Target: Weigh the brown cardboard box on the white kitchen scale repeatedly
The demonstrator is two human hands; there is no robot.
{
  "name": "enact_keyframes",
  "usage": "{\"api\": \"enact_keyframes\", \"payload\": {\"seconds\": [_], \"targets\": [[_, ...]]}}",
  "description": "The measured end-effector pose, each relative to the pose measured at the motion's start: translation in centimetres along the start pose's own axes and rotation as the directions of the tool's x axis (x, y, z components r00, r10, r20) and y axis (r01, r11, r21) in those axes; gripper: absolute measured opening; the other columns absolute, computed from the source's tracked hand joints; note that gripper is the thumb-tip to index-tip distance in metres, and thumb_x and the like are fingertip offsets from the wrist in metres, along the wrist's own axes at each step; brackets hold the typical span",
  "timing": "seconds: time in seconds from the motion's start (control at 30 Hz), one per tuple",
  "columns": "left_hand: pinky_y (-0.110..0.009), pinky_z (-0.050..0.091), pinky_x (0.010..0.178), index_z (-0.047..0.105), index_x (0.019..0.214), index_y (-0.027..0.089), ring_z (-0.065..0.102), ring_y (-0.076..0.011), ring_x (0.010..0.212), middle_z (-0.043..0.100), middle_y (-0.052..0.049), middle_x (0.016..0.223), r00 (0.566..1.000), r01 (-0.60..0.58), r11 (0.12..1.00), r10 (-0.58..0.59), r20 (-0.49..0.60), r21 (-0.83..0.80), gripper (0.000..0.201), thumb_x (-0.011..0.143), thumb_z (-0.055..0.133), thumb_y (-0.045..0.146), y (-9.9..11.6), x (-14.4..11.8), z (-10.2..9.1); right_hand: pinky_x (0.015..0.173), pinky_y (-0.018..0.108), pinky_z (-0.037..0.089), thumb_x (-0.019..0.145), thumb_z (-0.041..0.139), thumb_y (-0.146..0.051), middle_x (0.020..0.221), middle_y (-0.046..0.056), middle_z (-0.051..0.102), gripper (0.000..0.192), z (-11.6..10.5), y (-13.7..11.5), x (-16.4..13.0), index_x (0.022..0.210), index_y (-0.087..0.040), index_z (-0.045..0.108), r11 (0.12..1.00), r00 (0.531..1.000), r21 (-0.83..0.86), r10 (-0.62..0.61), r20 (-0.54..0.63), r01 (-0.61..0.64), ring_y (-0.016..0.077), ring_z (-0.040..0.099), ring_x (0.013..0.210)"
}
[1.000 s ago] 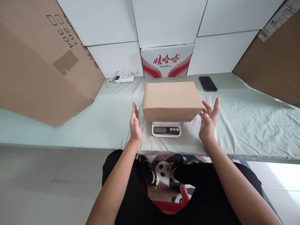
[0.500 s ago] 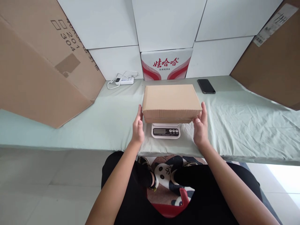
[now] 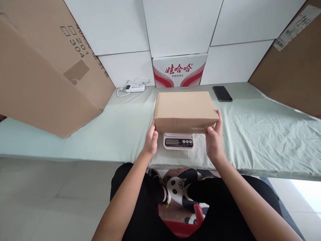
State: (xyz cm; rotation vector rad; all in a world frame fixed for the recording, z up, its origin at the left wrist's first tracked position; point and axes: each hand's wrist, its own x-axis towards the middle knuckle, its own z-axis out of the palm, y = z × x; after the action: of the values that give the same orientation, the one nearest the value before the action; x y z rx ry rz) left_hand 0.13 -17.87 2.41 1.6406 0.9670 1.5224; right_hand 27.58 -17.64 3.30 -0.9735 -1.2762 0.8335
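Left hand (image 3: 151, 140) and right hand (image 3: 214, 141) are both gripping the brown box (image 3: 186, 106), at its 8 and 4 o'clock, while it's kinda hiding the back of the white scale (image 3: 179, 142) on the table (image 3: 260, 137).

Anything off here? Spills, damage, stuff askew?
No spill or clear damage stands out. Slightly odd: the small cardboard box juts past both sides of the scale below it, and the cloth is wrinkled at picture right.
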Motion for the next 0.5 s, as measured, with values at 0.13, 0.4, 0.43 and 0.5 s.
{"api": "enact_keyframes", "payload": {"seconds": [0.13,0.4,0.43,0.5], "targets": [[-0.048,0.040,0.142,0.048,0.173,0.033,0.039,-0.0352,0.177,0.055,-0.009,0.181,0.997,-0.068,0.998,0.068,-0.026,0.005,0.089,0.106,0.035,0.089,0.4,3.1,-0.8,0.146,0.076,0.028,0.103,0.056,-0.072,0.191,-0.006,0.034,0.088,0.5,-1.2,3.3,0.180,-0.056,0.017,0.984,0.987,-0.073,-0.159,0.019,0.160,0.0376,0.032,0.180],[-0.050,0.034,0.146,0.055,0.169,0.034,0.037,-0.0351,0.178,0.061,-0.005,0.176,0.999,0.008,0.998,-0.010,-0.033,-0.061,0.093,0.101,0.036,0.096,-2.9,13.0,0.1,0.148,0.071,0.022,0.102,0.053,-0.079,0.190,0.000,0.029,0.087,2.6,-0.4,11.8,0.178,-0.047,0.025,0.893,0.903,-0.210,-0.421,-0.079,0.398,0.0390,0.025,0.181],[-0.050,0.034,0.146,0.055,0.169,0.033,0.037,-0.0353,0.178,0.060,-0.005,0.177,0.998,0.037,0.997,-0.040,-0.046,-0.064,0.095,0.100,0.038,0.097,-3.9,13.5,0.3,0.148,0.070,0.021,0.101,0.053,-0.079,0.189,0.003,0.031,0.089,3.0,0.6,12.4,0.178,-0.045,0.026,0.900,0.907,-0.196,-0.412,-0.091,0.389,0.0393,0.026,0.180],[-0.052,0.032,0.147,0.057,0.168,0.031,0.036,-0.0362,0.179,0.058,-0.007,0.180,0.992,0.108,0.993,-0.112,-0.058,-0.055,0.099,0.097,0.042,0.099,-5.6,13.8,0.3,0.148,0.070,0.021,0.099,0.054,-0.079,0.186,0.008,0.035,0.092,3.7,2.6,13.1,0.177,-0.037,0.030,0.929,0.932,-0.174,-0.348,-0.104,0.327,0.0393,0.028,0.178]]}}
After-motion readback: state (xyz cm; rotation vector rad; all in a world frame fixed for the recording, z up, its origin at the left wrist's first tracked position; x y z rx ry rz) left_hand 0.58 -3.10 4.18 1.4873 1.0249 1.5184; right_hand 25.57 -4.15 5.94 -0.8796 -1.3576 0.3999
